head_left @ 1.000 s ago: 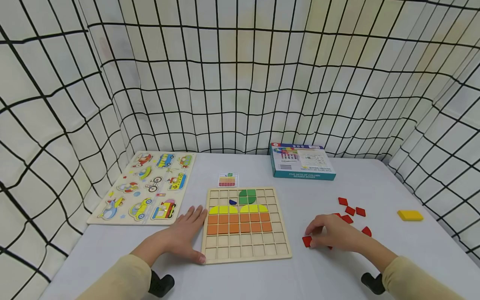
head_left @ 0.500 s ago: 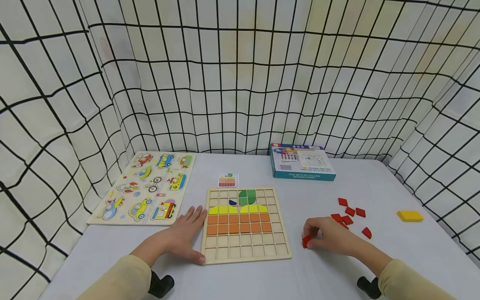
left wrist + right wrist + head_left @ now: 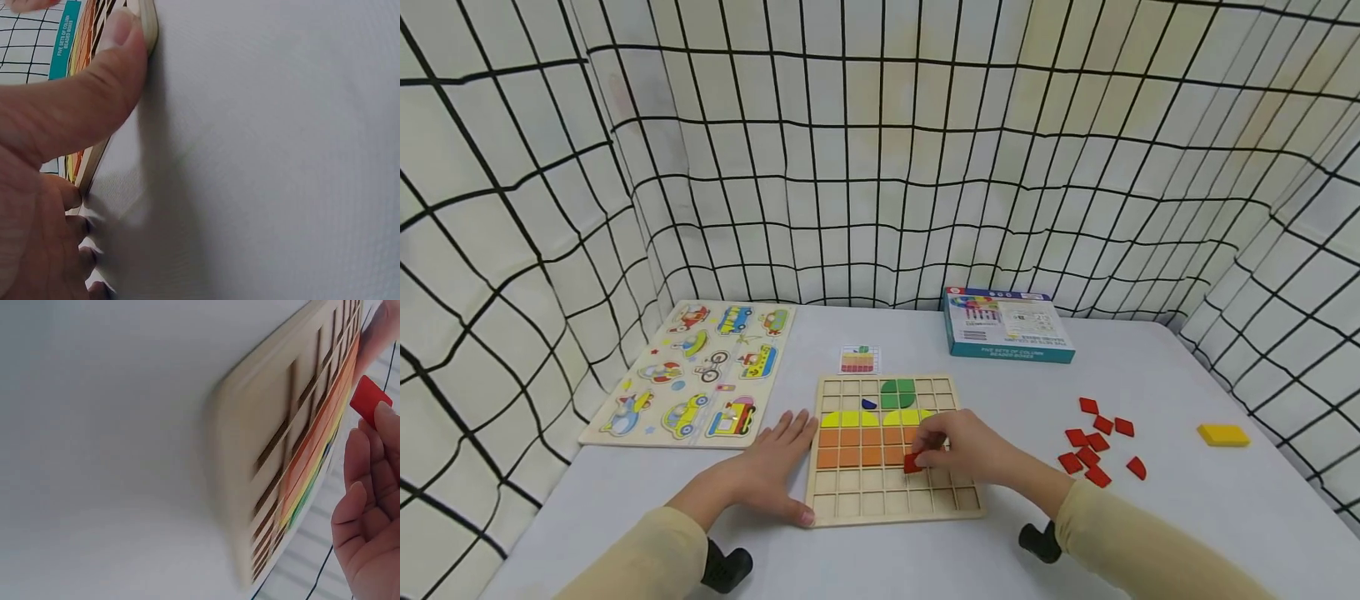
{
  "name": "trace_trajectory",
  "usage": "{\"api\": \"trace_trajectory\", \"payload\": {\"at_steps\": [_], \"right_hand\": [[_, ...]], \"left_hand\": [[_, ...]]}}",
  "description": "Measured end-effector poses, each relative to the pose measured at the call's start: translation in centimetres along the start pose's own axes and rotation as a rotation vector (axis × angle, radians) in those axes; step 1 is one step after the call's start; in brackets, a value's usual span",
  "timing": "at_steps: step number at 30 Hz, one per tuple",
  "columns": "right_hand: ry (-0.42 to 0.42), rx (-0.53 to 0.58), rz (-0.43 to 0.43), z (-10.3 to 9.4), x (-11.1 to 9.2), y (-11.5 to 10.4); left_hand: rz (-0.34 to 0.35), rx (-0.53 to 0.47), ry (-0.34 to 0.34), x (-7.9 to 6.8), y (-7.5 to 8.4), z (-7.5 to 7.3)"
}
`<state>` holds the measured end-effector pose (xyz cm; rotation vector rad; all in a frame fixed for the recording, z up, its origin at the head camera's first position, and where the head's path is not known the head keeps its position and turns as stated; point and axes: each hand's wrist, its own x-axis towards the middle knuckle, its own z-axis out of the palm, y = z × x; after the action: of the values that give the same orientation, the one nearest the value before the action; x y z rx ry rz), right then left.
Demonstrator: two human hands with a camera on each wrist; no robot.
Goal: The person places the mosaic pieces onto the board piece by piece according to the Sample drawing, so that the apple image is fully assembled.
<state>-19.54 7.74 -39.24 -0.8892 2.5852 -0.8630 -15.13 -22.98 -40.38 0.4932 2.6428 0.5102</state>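
My right hand [image 3: 966,450] pinches a small red square tile [image 3: 912,464] between thumb and fingers, over the wooden grid board [image 3: 847,522]. In the right wrist view the red tile [image 3: 369,397] sticks out past the thumb tip, above the board. Two rows of orange tiles [image 3: 850,457] fill part of the grid, below yellow rounded pieces [image 3: 842,419]. Higher up lie green pieces [image 3: 898,393] and a small dark blue one [image 3: 868,403]. My left hand [image 3: 767,475] rests spread at the board's left edge; its thumb [image 3: 115,69] touches the near corner.
Several loose red tiles [image 3: 1087,456] and a red quarter-round piece [image 3: 1137,468] lie to the right, with a yellow block [image 3: 1222,435] beyond. A pattern card [image 3: 859,360], a vehicle puzzle board [image 3: 681,383] and a teal-edged box [image 3: 1011,327] stand behind. Black netting [image 3: 880,175] surrounds the table.
My right hand has picked up a red tile near the loose pile and carried it left over the grid board. The left hand stays at the board's edge.
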Motion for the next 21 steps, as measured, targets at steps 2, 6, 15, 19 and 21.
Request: {"api": "trace_trajectory", "payload": {"at_steps": [2, 6, 15, 19, 21], "right_hand": [[-0.021, 0.033, 0.002, 0.9, 1.2, -1.6], [-0.049, 0.069, 0.02, 2.6, 3.3, -4.3], [-0.089, 0.046, 0.056, 5.0, 5.7, -7.1], [-0.096, 0.034, 0.065, 5.4, 5.8, -7.8], [-0.094, 0.025, 0.067, 5.6, 5.8, -8.0]], "left_hand": [[0.0, 0.0, -0.003, 0.0, 0.0, 0.0], [-0.008, -0.012, -0.014, -0.1, 0.0, -0.1], [-0.002, -0.026, -0.027, -0.2, -0.1, -0.5], [-0.001, -0.024, -0.031, -0.2, -0.3, -0.6], [0.0, -0.024, -0.032, -0.2, -0.4, -0.6]]}}
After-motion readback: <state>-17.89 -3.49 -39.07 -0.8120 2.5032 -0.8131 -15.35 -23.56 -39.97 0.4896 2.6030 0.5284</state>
